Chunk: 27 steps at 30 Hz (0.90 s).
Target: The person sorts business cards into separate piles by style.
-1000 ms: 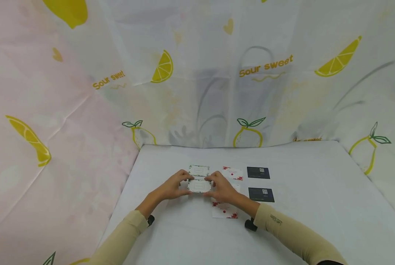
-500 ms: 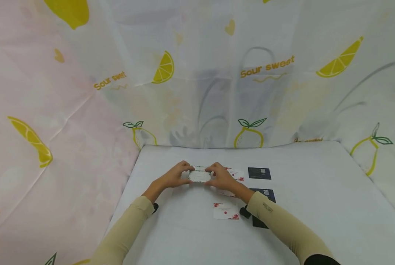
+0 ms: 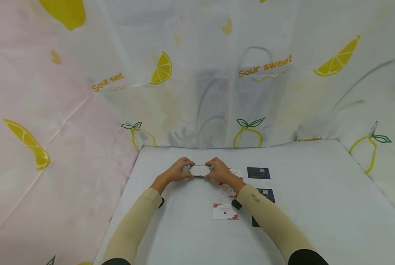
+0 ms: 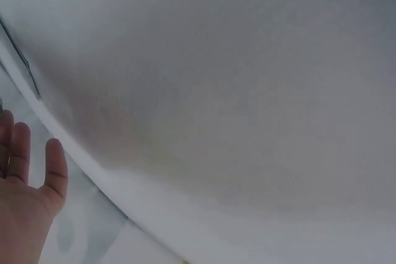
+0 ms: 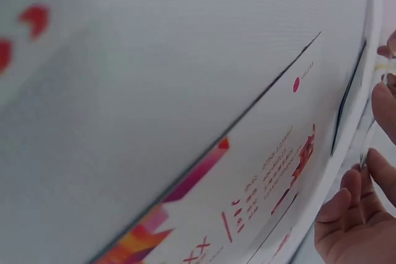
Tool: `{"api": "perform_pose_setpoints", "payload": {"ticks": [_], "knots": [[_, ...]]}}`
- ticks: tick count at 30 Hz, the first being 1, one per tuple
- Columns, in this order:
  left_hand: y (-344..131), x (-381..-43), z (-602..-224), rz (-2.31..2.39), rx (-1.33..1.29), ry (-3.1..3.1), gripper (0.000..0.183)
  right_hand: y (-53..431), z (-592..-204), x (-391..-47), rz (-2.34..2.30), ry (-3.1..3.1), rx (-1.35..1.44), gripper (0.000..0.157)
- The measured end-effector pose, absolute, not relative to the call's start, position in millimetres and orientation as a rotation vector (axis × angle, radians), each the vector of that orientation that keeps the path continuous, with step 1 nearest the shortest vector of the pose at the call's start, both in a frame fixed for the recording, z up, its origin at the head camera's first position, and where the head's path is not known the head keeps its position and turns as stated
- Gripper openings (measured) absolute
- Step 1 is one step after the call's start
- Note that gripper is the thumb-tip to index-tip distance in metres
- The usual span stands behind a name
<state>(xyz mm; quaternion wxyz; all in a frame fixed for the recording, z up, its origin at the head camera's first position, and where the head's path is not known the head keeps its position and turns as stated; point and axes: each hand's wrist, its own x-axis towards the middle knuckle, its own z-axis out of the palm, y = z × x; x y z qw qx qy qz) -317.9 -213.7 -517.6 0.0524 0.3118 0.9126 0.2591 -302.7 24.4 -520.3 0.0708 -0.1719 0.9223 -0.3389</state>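
A white card with a green leafy border [image 3: 200, 170] is held between both hands near the far part of the table in the head view. My left hand [image 3: 178, 170] pinches its left end, thumb at the near corner and fingers at the far one. At the right end my right hand [image 3: 219, 170] grips it the same way. Part of the left hand [image 4: 28, 202] shows in the left wrist view, the card out of sight there. The right wrist view catches fingers of the right hand [image 5: 356, 221] at its right edge, with the card's thin edge between the hands.
Right of the hands, white cards with red flowers lie in a column, the nearest red-flowered card [image 3: 225, 212] fully visible. Beside them is a column of black cards, including the far black card [image 3: 258, 173]; the right forearm partly covers others. A patterned cloth [image 3: 217, 92] hangs behind the white table [image 3: 303, 206].
Both hands have carried the card away from me toward the back of the table. The similar leafy card behind it, visible earlier, is now hidden behind the held one.
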Motion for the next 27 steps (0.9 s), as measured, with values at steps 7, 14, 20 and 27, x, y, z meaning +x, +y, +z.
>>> {"api": "perform_pose_setpoints", "payload": {"ticks": [7, 14, 20, 27], "knots": [[-208.7, -323.9, -519.3, 0.653, 0.791, 2.796, 0.047, 19.2, -527.1, -308.7, -0.925, 2.815, -0.491, 0.055], [-205.9, -323.3, -524.4, 0.585, 0.731, 2.819, 0.046, 17.4, -529.6, -306.0, -0.931, 2.804, -0.452, 0.053], [-205.3, -321.1, -526.8, 0.531, 0.748, 2.824, 0.046, 17.5, -530.9, -305.1, -0.944, 2.786, -0.415, 0.055], [-206.3, -324.4, -527.3, 0.497, 0.743, 2.847, 0.049, 17.5, -527.5, -306.0, -0.97, 2.759, -0.389, 0.055]]}}
